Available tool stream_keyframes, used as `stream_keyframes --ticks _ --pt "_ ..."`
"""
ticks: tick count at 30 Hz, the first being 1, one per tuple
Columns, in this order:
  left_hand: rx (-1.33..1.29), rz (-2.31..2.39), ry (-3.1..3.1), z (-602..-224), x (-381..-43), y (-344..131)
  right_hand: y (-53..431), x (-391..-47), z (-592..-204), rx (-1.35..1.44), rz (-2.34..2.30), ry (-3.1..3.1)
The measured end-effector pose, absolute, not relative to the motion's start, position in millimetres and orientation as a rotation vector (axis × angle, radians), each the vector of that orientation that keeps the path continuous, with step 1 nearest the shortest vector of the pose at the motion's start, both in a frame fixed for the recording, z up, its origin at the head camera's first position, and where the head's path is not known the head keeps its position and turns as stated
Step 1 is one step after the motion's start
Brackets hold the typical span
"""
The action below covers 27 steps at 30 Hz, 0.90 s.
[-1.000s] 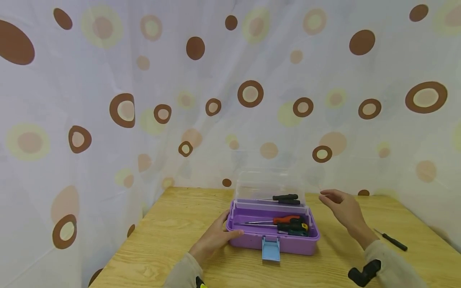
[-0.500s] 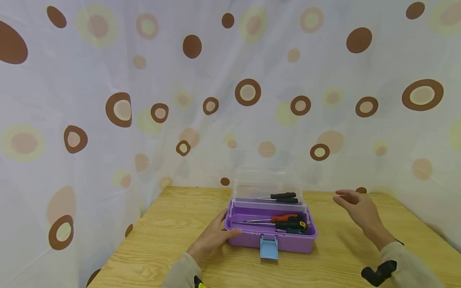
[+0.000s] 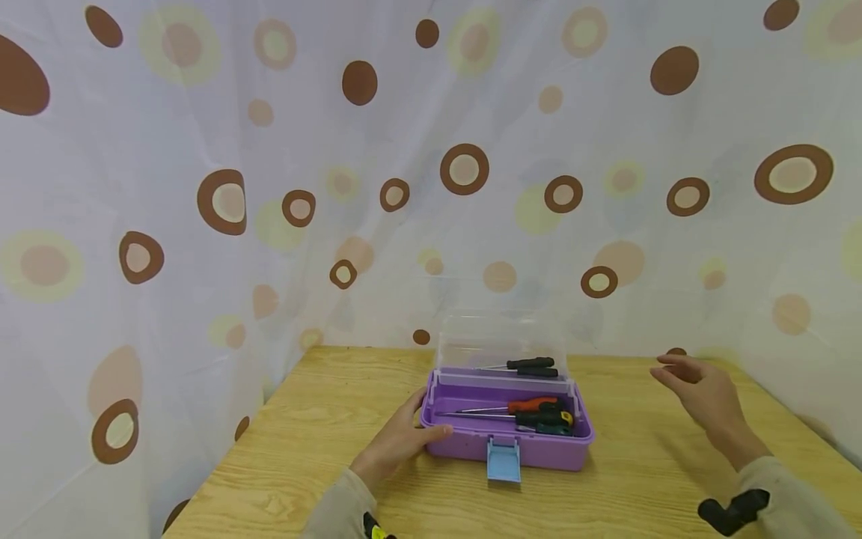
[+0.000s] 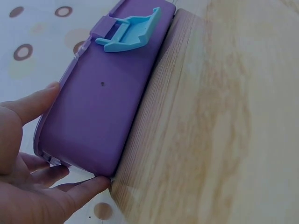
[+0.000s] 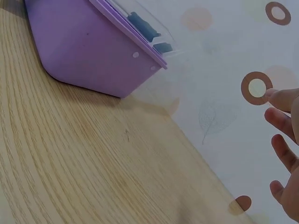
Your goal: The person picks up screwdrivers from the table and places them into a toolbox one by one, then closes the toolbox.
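Observation:
A purple toolbox (image 3: 465,448) stands on the table with its clear lid (image 3: 494,337) raised and its light-blue latch (image 3: 503,463) hanging down in front. My left hand (image 3: 397,442) grips its left end; in the left wrist view the thumb lies at the rim, with fingers around the end wall. Inside are a red-handled screwdriver (image 3: 532,405), a black one with a yellow end (image 3: 539,418) and a dark green handle (image 3: 554,430). Two black-handled screwdrivers (image 3: 530,363) lie in the lid. My right hand (image 3: 707,397) hovers right of the box, fingers loosely bent, holding nothing.
The toolbox sits near the middle of a wooden table (image 3: 289,457). A dotted curtain (image 3: 303,135) hangs behind the table and along its left side. A black wrist mount (image 3: 734,513) is on the right sleeve.
My right hand has moved right, away from the toolbox. A small black screwdriver seen earlier on the table at right is now hidden by the arm. My left hand keeps its hold.

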<state>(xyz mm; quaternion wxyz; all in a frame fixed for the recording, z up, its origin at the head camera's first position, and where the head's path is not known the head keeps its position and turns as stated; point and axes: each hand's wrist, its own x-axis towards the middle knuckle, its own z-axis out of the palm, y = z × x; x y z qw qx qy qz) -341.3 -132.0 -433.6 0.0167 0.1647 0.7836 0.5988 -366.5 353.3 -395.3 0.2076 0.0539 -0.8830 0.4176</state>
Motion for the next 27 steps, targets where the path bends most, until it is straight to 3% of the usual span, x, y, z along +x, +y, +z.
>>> stream_keyframes --ticks 27 --pt "0.499 1.858 2.431 -433.0 -341.9 -131.6 435.0 -352.6 -427.1 0.039 1.044 -2.599"
